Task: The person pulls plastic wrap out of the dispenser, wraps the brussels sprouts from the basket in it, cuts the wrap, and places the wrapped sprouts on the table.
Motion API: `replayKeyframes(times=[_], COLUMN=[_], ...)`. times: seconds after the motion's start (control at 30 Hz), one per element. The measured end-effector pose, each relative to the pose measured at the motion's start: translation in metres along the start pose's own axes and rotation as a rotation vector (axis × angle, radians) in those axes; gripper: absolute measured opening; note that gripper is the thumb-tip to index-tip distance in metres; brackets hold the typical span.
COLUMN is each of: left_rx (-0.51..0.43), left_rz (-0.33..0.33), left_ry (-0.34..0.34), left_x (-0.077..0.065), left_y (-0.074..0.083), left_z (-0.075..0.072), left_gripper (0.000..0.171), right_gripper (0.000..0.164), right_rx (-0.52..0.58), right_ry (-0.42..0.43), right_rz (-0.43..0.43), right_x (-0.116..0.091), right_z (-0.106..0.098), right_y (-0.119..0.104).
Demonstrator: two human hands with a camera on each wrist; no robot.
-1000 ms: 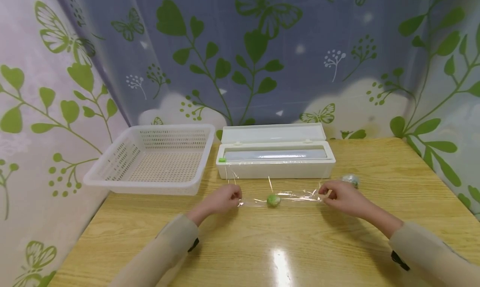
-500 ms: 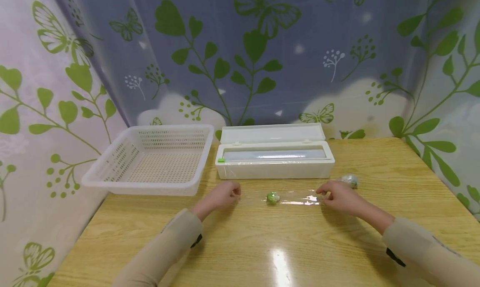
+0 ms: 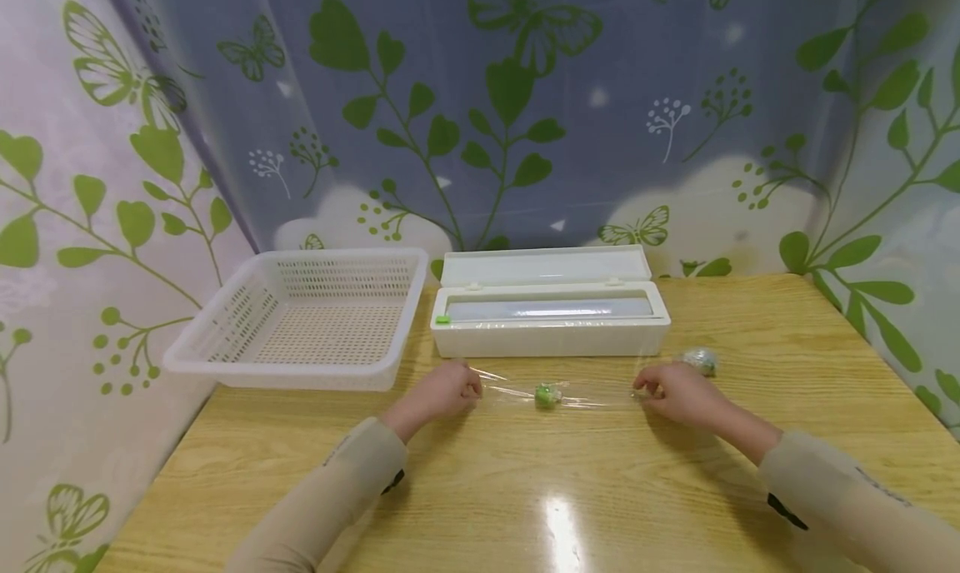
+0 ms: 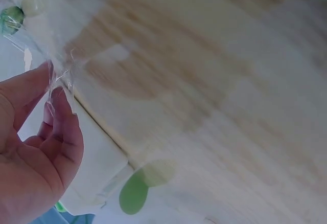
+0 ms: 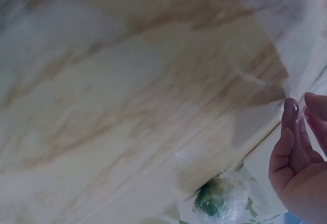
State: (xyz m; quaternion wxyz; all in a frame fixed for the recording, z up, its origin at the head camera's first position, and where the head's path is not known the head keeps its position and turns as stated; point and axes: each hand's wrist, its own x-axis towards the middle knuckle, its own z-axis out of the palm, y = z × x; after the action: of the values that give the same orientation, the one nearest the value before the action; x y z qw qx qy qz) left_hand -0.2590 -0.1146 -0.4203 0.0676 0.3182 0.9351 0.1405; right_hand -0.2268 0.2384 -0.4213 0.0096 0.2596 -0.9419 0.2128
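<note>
A small round green-and-white vegetable (image 3: pixel 547 396) lies near the middle of the table, wrapped in a long strip of clear cling film (image 3: pixel 592 395). At the strip's left end, my left hand (image 3: pixel 447 388) pinches gathered film between thumb and fingers; the left wrist view shows the film bunched at the fingertips (image 4: pixel 57 93). My right hand (image 3: pixel 682 395) pinches the other end, with a bit of film between thumb and finger in the right wrist view. Just behind the right hand sits a second film-wrapped green-and-white ball (image 3: pixel 700 361), also visible low in the right wrist view.
Behind the strip stands a white cling film dispenser (image 3: pixel 551 340), lid raised, with a green slider at its left end. A white perforated plastic basket (image 3: pixel 300 373) stands at the left on the wooden table (image 3: pixel 480 490). A leaf-patterned curtain (image 3: pixel 600 140) hangs behind.
The vegetable has turned over, its white end coming round to the right. The film between the hands has shifted and its glints have moved. Both hands have stayed nearly in place.
</note>
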Motion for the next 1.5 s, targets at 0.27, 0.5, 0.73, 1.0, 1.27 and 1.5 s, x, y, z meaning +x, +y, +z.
replayKeyframes(times=[0.27, 0.5, 0.73, 1.0, 1.27, 1.5], left_rx=[0.091, 0.051, -0.098, -0.252, -0.332, -0.386], left_rz=[-0.06, -0.065, -0.047, -0.072, -0.112, -0.14], left_ry=[0.008, 0.029, 0.047, 0.112, 0.391, 0.583], left_x=[0.0, 0.0, -0.003, -0.007, -0.01, -0.003], left_y=[0.001, 0.0, -0.005, -0.008, -0.005, -0.007], left_z=[0.0, 0.0, -0.005, -0.011, -0.017, -0.02], left_gripper=[0.018, 0.023, 0.025, 0.026, 0.03, 0.046], right_gripper=[0.011, 0.009, 0.009, 0.009, 0.014, 0.013], right_rx=[-0.058, -0.055, -0.014, 0.04, 0.062, 0.074], right_ry=[0.0, -0.024, -0.033, -0.04, 0.012, 0.067], right_rz=[0.036, 0.034, 0.03, 0.056, 0.068, 0.05], right_x=[0.0, -0.001, -0.002, -0.005, -0.008, -0.005], right_z=[0.0, 0.002, 0.003, 0.0, -0.006, -0.01], right_y=[-0.004, -0.002, 0.0, 0.001, -0.001, -0.009])
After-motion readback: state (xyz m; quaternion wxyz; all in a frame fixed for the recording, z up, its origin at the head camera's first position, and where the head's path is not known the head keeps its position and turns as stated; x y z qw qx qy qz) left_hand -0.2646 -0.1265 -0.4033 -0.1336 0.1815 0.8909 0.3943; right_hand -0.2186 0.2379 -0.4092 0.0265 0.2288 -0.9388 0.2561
